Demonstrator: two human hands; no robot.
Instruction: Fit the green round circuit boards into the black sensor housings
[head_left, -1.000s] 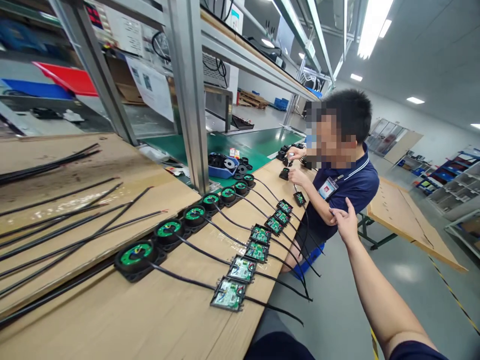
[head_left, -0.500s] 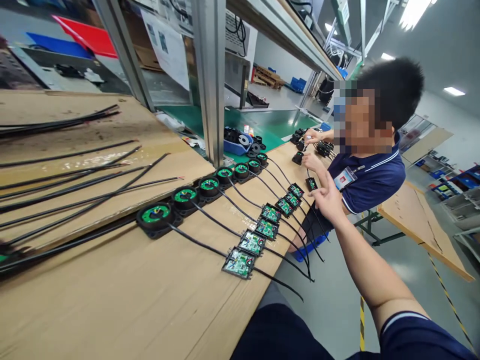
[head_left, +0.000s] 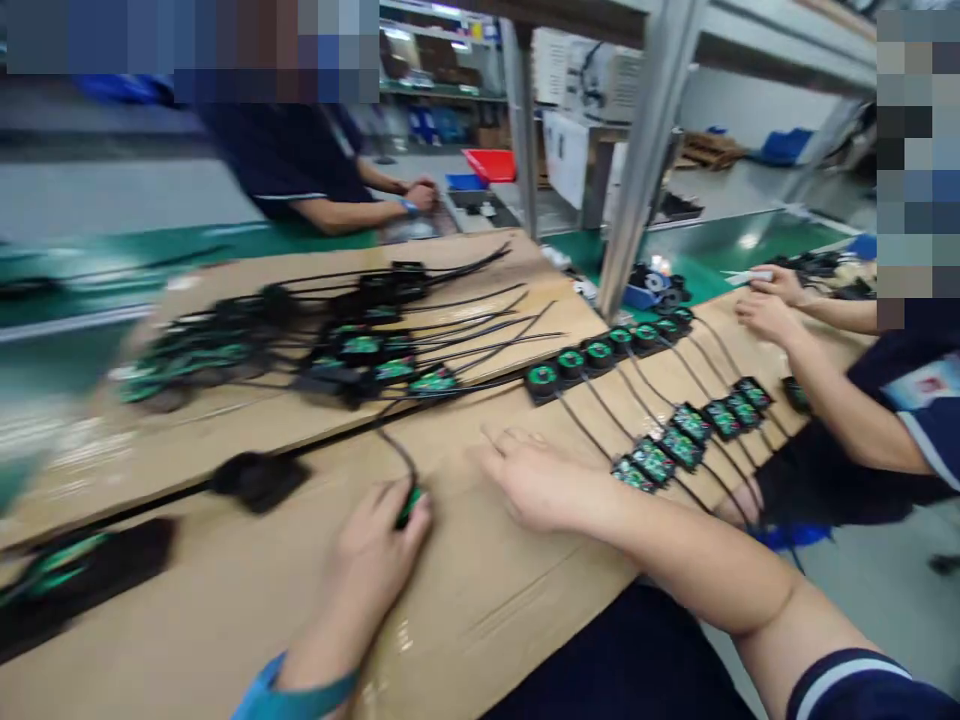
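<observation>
My left hand (head_left: 379,540) is closed round a small green circuit board (head_left: 409,504), mostly hidden under the fingers. A black cable (head_left: 401,450) runs up from it toward the raised cardboard. To its right, my right hand (head_left: 529,475) reaches over the brown work surface with fingers stretched out, blurred, and nothing visible in them. Beyond it stands a row of round black fan-like units with green rings (head_left: 542,380). Cables join them to a slanting row of green boards in black cases (head_left: 651,460). Left of my left hand lies a blurred black part (head_left: 259,480).
A raised cardboard sheet (head_left: 480,270) bears a pile of cabled boards (head_left: 360,345). Metal posts (head_left: 649,150) rise behind the bench. A co-worker's hands (head_left: 772,300) are at the right; another person's arm (head_left: 352,215) shows across. A blue tray (head_left: 645,290) holds black parts.
My view has swung left, bringing the cable pile and a second person into sight. My left hand has come into view on a board. My right hand has drawn back from beyond the board row.
</observation>
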